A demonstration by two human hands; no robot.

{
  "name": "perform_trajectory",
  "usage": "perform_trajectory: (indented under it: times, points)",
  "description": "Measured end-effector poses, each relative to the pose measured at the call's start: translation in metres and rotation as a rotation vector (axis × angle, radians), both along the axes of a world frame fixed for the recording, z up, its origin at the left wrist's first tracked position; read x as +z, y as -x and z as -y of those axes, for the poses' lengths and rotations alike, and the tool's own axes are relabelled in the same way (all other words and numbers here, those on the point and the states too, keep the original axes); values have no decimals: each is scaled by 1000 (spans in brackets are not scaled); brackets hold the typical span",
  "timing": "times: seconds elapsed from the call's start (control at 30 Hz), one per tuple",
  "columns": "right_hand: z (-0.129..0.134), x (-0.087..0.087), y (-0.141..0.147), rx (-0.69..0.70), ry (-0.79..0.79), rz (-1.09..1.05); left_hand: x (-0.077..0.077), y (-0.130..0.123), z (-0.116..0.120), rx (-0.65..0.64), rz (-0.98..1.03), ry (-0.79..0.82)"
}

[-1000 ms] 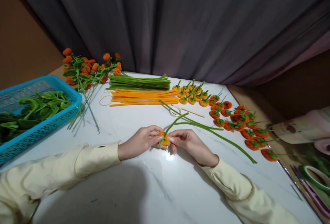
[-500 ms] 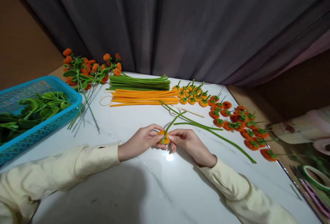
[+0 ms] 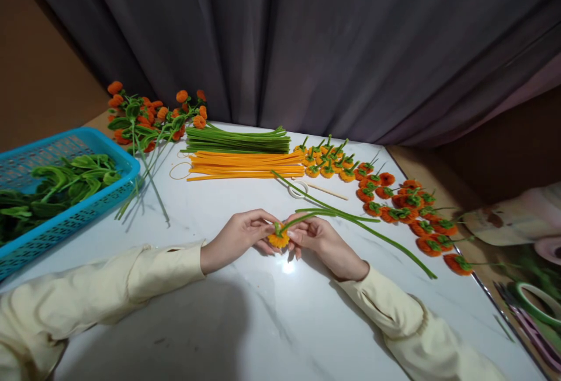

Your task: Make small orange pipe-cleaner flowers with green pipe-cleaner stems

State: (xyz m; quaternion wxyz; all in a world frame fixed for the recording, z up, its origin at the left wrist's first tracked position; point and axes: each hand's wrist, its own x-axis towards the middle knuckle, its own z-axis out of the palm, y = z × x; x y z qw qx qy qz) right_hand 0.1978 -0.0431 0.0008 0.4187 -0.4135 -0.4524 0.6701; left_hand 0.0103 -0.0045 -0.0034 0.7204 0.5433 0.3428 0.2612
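Between my hands is a small yellow-orange pipe-cleaner flower (image 3: 279, 238) with a green stem that points up and to the right. My left hand (image 3: 243, 232) pinches its left side between thumb and fingers. From the right, my right hand (image 3: 316, 237) has its fingertips closed on the flower's other edge. Just beyond my hands lie loose green pipe cleaners (image 3: 372, 231) and a white ring of tape (image 3: 298, 189). A thin wooden stick (image 3: 326, 191) rests beside the ring.
A blue basket (image 3: 87, 205) of green leaves stands at left, with finished orange flowers (image 3: 149, 115) behind. Green (image 3: 241, 139) and orange pipe cleaners (image 3: 245, 165) lie at the back. Yellow flower heads (image 3: 326, 169) and orange-red ones (image 3: 405, 201) cover the right; green tape (image 3: 537, 305) lies beyond.
The flower has tilted in my fingers: its stem has swung down toward the right, and more of its petals now show. Both hands have stayed nearly in place.
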Motion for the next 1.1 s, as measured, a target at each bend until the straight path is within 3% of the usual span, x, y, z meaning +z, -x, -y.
perform_trajectory:
  times: [0.23,0.43,0.7,0.93,1.1]
  points:
    - [2,1,2,5,-9,-10,4,1,2,37,-36,-5]
    - [2,1,-1,-22,8,-39,6,4,3,-84,58,-10]
    - [6,6,4,-25,-10,0,0,2,3,-76,6,32]
    - [7,1,7,-58,-47,36,4,3,2,-95,30,14]
    - [7,4,3,-234,-93,-67,10,1,2,-107,44,31]
